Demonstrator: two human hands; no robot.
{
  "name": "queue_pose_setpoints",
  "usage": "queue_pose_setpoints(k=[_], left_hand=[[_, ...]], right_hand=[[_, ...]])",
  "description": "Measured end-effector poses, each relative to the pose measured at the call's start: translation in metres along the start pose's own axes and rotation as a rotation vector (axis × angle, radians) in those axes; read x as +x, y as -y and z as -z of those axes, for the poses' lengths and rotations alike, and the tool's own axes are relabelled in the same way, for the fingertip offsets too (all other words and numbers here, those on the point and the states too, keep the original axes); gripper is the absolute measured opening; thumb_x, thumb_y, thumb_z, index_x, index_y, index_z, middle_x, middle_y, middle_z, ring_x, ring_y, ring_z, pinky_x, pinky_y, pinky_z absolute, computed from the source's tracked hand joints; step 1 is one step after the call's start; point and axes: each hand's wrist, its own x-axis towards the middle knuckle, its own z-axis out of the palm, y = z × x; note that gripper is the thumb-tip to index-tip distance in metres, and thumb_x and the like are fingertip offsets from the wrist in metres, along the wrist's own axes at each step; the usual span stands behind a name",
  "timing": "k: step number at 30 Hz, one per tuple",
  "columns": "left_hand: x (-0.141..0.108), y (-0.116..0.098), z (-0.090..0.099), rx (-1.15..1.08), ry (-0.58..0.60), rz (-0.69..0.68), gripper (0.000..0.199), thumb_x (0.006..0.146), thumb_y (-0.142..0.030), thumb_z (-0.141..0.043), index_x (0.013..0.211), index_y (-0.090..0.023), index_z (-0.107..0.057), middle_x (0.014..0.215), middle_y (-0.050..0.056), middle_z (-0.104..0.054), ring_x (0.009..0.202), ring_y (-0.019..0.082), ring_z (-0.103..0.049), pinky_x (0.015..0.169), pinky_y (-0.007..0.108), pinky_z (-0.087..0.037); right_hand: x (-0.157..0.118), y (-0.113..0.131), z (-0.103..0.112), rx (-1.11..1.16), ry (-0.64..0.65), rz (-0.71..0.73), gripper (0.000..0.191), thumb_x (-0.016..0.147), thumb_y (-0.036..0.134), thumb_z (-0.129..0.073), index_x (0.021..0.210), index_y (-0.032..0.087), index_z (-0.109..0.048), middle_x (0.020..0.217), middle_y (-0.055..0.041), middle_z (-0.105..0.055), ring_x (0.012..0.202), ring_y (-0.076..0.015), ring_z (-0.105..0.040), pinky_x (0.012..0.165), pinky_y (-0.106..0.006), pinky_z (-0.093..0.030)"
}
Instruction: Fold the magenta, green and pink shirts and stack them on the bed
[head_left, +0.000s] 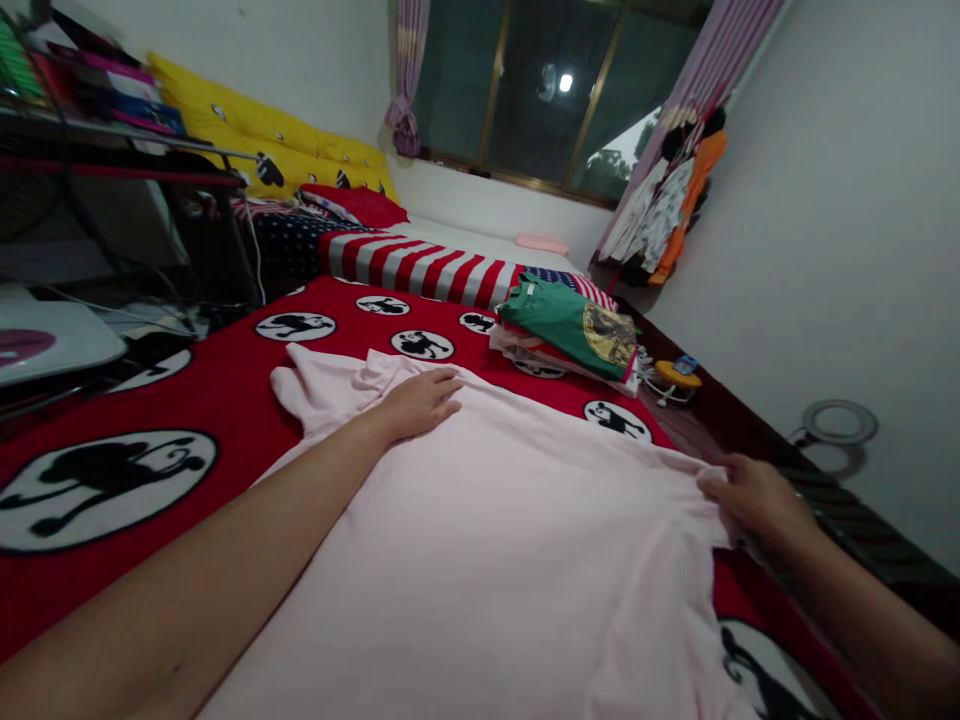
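A pale pink T-shirt (510,540) lies spread over a red blanket (247,385) with black-and-white oval figures. Its far edge runs from a bunched sleeve on the left to the right corner. My left hand (424,400) rests flat on the cloth near that far edge, fingers stretched out. At the right corner, my right hand (757,495) pinches the shirt's edge between thumb and fingers. The near end of the shirt runs out of the picture at the bottom.
Beyond the shirt sits a stack of folded clothes, a green T-shirt (566,325) on top. A small yellow stool (677,376) stands to the right. At the left are a desk (112,170) with cables and a white object (56,335). Clothes (667,210) hang by the window.
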Motion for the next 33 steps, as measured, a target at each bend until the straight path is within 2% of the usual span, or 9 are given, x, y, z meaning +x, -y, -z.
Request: queue_pose_setpoints(k=[3, 4, 6, 10, 15, 22, 27, 30, 33], left_hand=[[0.0, 0.0, -0.001, 0.027, 0.011, 0.006, 0.044, 0.093, -0.038, -0.04, 0.13, -0.017, -0.054, 0.142, 0.011, -0.046, 0.131, 0.023, -0.043, 0.111, 0.036, -0.033], [-0.001, 0.0, 0.0, 0.031, 0.017, 0.011, 0.045, 0.093, -0.038, -0.04, 0.13, -0.017, -0.053, 0.142, 0.011, -0.045, 0.131, 0.023, -0.042, 0.112, 0.037, -0.032], [-0.001, -0.002, 0.001, 0.028, 0.025, 0.021, 0.045, 0.093, -0.038, -0.04, 0.131, -0.016, -0.052, 0.143, 0.012, -0.044, 0.132, 0.023, -0.041, 0.111, 0.037, -0.033], [-0.003, -0.004, 0.006, 0.043, -0.004, 0.034, 0.044, 0.092, -0.038, -0.043, 0.13, -0.018, -0.053, 0.141, 0.011, -0.047, 0.129, 0.023, -0.044, 0.109, 0.036, -0.035], [-0.004, -0.005, 0.006, 0.141, -0.056, 0.231, 0.043, 0.092, -0.043, -0.044, 0.127, -0.021, -0.056, 0.137, 0.012, -0.05, 0.129, 0.029, -0.044, 0.107, 0.048, -0.034], [-0.005, -0.003, 0.008, 0.145, -0.09, 0.292, 0.039, 0.091, -0.04, -0.047, 0.12, -0.016, -0.06, 0.134, 0.015, -0.052, 0.122, 0.028, -0.05, 0.103, 0.042, -0.039], [-0.005, 0.0, 0.006, 0.118, -0.067, 0.342, 0.048, 0.092, -0.04, -0.046, 0.133, -0.017, -0.049, 0.146, 0.016, -0.041, 0.134, 0.03, -0.038, 0.109, 0.045, -0.033], [-0.004, 0.0, 0.004, 0.123, -0.037, 0.337, 0.047, 0.093, -0.04, -0.045, 0.136, -0.022, -0.047, 0.148, 0.012, -0.039, 0.137, 0.03, -0.034, 0.111, 0.046, -0.028], [-0.004, 0.0, 0.003, 0.132, -0.037, 0.333, 0.047, 0.093, -0.04, -0.044, 0.136, -0.02, -0.047, 0.147, 0.013, -0.04, 0.136, 0.03, -0.036, 0.111, 0.046, -0.029]], right_hand=[[0.016, 0.05, -0.005, -0.14, -0.138, 0.143, 0.028, 0.073, 0.03, -0.058, 0.097, 0.021, -0.069, 0.112, -0.0164, -0.062, 0.098, -0.0331, -0.059, 0.074, -0.042, -0.047], [0.02, 0.073, -0.009, -0.082, -0.148, 0.218, 0.029, 0.075, 0.029, -0.056, 0.1, 0.02, -0.068, 0.114, -0.0145, -0.062, 0.101, -0.0309, -0.058, 0.079, -0.04, -0.046], [0.022, 0.12, -0.026, 0.078, 0.0, 0.358, 0.026, 0.077, 0.028, -0.055, 0.098, 0.019, -0.068, 0.106, -0.0097, -0.065, 0.095, -0.0244, -0.061, 0.081, -0.035, -0.046], [0.014, 0.173, -0.074, 0.109, 0.151, 0.306, 0.028, 0.081, 0.03, -0.054, 0.1, 0.015, -0.067, 0.103, -0.0117, -0.066, 0.095, -0.0239, -0.06, 0.082, -0.034, -0.045], [0.006, 0.172, -0.109, 0.123, 0.018, 0.196, 0.033, 0.083, 0.043, -0.053, 0.094, 0.018, -0.071, 0.102, -0.0114, -0.065, 0.097, -0.0249, -0.058, 0.084, -0.035, -0.043], [0.012, 0.154, -0.089, 0.072, 0.058, 0.171, 0.036, 0.082, 0.044, -0.047, 0.082, 0.018, -0.072, 0.089, -0.0105, -0.069, 0.086, -0.0249, -0.062, 0.072, -0.033, -0.044], [0.024, 0.129, -0.062, 0.182, 0.385, 0.039, 0.037, 0.069, 0.053, -0.06, 0.077, 0.019, -0.071, 0.062, -0.0045, -0.065, 0.059, -0.0217, -0.059, 0.051, -0.029, -0.038], [0.006, 0.125, -0.045, 0.349, 0.277, 0.183, 0.033, 0.068, 0.05, -0.061, 0.079, 0.019, -0.069, 0.069, -0.0054, -0.067, 0.064, -0.0222, -0.061, 0.056, -0.03, -0.043], [-0.03, 0.131, -0.033, 0.309, 0.14, 0.482, 0.02, 0.078, 0.041, -0.056, 0.076, 0.023, -0.066, 0.081, -0.0067, -0.068, 0.076, -0.0221, -0.063, 0.066, -0.031, -0.047]])
